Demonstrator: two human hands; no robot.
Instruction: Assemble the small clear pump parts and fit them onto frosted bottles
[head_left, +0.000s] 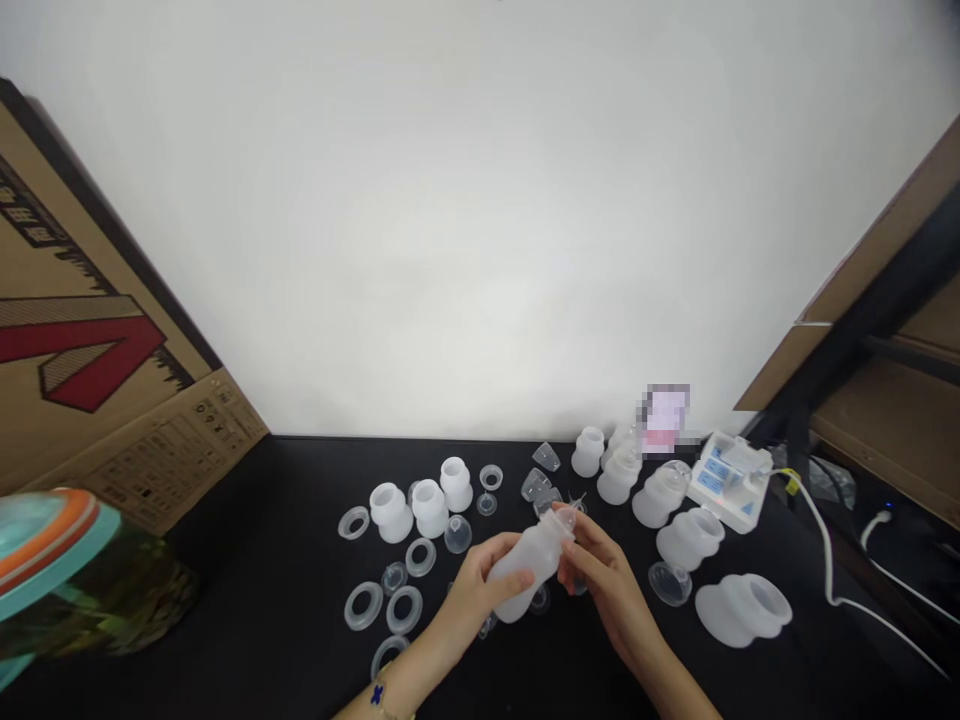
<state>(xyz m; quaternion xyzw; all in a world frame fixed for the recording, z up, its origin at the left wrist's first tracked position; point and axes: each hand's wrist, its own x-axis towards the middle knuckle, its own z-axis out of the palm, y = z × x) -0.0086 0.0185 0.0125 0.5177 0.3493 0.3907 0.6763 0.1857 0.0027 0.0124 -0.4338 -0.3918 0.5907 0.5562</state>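
Lower centre of the frame: the left hand [471,585] grips a frosted white bottle [529,565] around its body, tilted, neck toward the upper right. The right hand [600,575] pinches what appears to be a small clear part [564,519] at the bottle's mouth. Loose rings [364,605] lie lower left; further bottles [742,607] stand right on the black table [262,560]. A cardboard box [90,350] fills the left edge.
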